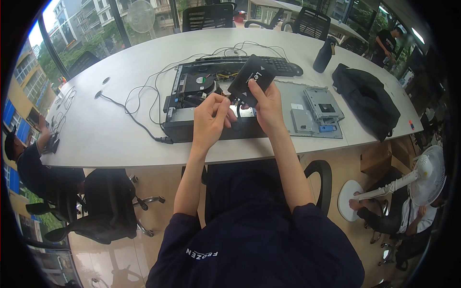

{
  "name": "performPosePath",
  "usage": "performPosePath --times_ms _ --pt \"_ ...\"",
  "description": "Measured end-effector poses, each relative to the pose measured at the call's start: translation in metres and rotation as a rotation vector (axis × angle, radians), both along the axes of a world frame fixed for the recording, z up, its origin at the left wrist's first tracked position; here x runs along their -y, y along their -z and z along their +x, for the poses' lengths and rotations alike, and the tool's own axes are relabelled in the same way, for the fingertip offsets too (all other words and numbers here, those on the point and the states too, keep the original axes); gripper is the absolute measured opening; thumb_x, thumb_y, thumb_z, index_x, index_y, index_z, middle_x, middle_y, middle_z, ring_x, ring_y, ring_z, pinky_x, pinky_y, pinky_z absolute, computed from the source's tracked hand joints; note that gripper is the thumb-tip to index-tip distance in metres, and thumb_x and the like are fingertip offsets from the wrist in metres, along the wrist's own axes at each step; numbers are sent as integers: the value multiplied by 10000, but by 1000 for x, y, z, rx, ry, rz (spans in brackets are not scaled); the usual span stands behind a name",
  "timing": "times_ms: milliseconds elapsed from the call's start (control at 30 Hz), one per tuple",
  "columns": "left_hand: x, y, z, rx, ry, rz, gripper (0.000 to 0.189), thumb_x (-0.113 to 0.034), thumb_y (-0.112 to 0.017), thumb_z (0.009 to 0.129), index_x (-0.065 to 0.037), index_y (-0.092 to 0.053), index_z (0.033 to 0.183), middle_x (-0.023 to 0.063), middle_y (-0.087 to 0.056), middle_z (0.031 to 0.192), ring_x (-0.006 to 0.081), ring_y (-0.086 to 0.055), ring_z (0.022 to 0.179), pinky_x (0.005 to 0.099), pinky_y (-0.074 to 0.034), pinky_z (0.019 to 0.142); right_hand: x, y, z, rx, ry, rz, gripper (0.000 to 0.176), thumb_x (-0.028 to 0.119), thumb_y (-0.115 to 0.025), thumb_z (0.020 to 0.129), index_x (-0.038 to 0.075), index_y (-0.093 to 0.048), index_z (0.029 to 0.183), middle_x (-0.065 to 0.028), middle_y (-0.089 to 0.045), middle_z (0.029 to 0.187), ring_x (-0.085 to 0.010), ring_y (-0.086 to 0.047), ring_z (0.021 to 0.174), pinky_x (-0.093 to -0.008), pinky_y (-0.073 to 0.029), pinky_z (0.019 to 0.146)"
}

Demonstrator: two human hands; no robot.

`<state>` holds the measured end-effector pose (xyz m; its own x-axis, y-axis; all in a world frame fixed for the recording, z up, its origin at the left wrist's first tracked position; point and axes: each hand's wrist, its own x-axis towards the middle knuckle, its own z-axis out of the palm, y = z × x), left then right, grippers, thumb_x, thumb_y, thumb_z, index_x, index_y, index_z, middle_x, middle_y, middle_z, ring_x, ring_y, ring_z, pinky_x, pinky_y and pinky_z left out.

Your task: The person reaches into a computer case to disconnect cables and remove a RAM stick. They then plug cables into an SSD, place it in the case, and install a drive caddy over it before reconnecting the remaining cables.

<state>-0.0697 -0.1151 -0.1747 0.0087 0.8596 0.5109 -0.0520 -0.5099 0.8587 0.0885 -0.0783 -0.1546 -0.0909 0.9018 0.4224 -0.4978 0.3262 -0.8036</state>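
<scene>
My right hand (269, 105) holds a flat black drive (253, 79) with white lettering, thumb on its face, above the front right of an open computer case (185, 126). At the drive's lower left edge, my left hand (211, 115) has its fingers closed around a dark cable or connector, too small to make out. A black cable (238, 108) hangs between the hands. Inside the case are a round fan (201, 82) and several coloured wires. The part of the case beneath my hands and the drive is hidden.
Right of the case lies a metal panel (309, 96) bearing drive parts. Behind are a keyboard (283, 66), a dark bottle (325, 55) and a black bag (367, 98). A power cable (129, 114) crosses the table (86, 139). Other people sit at left and right.
</scene>
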Motion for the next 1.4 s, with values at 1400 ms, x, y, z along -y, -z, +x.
performPosePath --times_ms 1400 --pt "1 0 0 -22 -123 -5 252 -210 -552 1023 4 -596 897 10 -580 600 48 -496 542 217 -367 503 5 -2 -2 145 55 -23 212 186 -696 926 -2 -653 1014 -68 -689 902 -118 -648 725 -264 -525 562"
